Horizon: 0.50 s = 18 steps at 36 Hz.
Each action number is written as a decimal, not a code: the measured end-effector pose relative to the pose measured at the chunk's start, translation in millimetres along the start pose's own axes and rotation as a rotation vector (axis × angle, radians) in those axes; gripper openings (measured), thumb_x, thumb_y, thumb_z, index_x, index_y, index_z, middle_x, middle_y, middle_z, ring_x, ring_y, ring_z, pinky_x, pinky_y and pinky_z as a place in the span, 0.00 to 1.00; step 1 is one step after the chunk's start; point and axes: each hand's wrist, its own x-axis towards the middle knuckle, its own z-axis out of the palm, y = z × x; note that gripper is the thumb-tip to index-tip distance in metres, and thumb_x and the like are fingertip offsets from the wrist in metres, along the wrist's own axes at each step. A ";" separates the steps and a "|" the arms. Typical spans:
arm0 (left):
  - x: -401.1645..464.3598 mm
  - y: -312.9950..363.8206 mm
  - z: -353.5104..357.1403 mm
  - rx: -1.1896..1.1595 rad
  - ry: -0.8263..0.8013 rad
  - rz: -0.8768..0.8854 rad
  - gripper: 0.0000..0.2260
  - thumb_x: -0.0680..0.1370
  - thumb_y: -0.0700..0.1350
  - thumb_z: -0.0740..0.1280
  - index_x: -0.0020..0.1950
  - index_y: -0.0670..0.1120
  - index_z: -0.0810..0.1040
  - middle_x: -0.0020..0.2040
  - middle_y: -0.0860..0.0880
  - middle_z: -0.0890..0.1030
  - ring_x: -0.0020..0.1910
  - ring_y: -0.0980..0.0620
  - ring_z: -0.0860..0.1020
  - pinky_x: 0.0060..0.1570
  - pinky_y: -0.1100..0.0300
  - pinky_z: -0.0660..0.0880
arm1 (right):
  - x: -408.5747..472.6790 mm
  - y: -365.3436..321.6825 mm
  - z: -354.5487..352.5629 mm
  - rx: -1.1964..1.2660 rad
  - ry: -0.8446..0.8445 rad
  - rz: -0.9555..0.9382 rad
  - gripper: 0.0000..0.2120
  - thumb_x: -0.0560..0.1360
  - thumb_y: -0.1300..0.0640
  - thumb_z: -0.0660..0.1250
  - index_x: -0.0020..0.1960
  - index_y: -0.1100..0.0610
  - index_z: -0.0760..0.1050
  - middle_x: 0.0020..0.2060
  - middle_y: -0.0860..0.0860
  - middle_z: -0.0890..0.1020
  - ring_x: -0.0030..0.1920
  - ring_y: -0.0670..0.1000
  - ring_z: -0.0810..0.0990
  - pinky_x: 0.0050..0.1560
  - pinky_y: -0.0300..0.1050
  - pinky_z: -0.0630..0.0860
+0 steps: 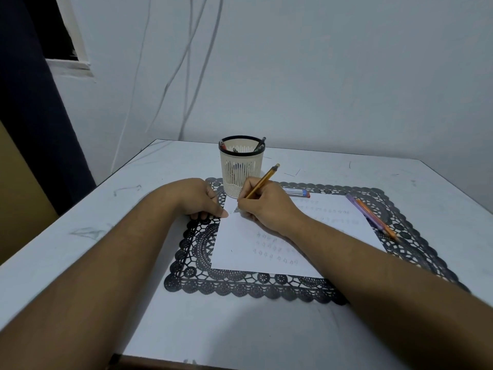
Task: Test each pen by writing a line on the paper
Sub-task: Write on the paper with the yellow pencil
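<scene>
Dim, cool, even light; soft shadow cast on table point(80, 263) near bottom edge; wide-angle bending seen at edges; forearms slightly soft, no glare

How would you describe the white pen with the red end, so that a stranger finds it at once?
Start at the black lace placemat on the white table. The white pen lies on its far edge, just beyond the paper and right of the cream pen holder. Unlike the purple and orange pens by the paper's right edge, it is white, blue-banded and red-tipped.
</scene>
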 end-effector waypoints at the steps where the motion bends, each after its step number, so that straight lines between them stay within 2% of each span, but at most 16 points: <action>1: 0.0 -0.1 -0.1 0.002 -0.001 0.002 0.14 0.71 0.55 0.80 0.41 0.45 0.84 0.28 0.52 0.80 0.27 0.55 0.73 0.35 0.61 0.71 | -0.4 -0.7 0.5 -0.004 -0.001 -0.001 0.07 0.75 0.71 0.69 0.42 0.62 0.76 0.33 0.55 0.76 0.33 0.51 0.74 0.33 0.39 0.75; 7: -0.5 1.1 0.3 0.005 -0.004 0.006 0.13 0.72 0.54 0.79 0.39 0.47 0.83 0.28 0.52 0.80 0.26 0.56 0.73 0.34 0.62 0.70 | 1.3 0.5 -0.3 -0.044 0.046 0.013 0.04 0.75 0.69 0.70 0.43 0.63 0.77 0.38 0.58 0.79 0.39 0.55 0.77 0.37 0.41 0.78; 14: -1.3 0.9 0.3 0.002 -0.004 0.006 0.13 0.72 0.55 0.79 0.39 0.46 0.83 0.28 0.52 0.79 0.26 0.56 0.72 0.35 0.62 0.70 | -0.2 -0.2 0.0 0.003 -0.015 0.021 0.11 0.74 0.70 0.70 0.38 0.57 0.76 0.34 0.54 0.77 0.37 0.54 0.75 0.37 0.42 0.77; 18: -0.4 1.4 0.1 0.009 -0.010 0.010 0.13 0.72 0.54 0.79 0.36 0.47 0.82 0.28 0.52 0.79 0.25 0.57 0.72 0.34 0.62 0.70 | 2.4 3.1 -5.4 0.012 0.048 0.021 0.12 0.73 0.68 0.70 0.37 0.54 0.77 0.33 0.50 0.80 0.38 0.56 0.76 0.36 0.44 0.76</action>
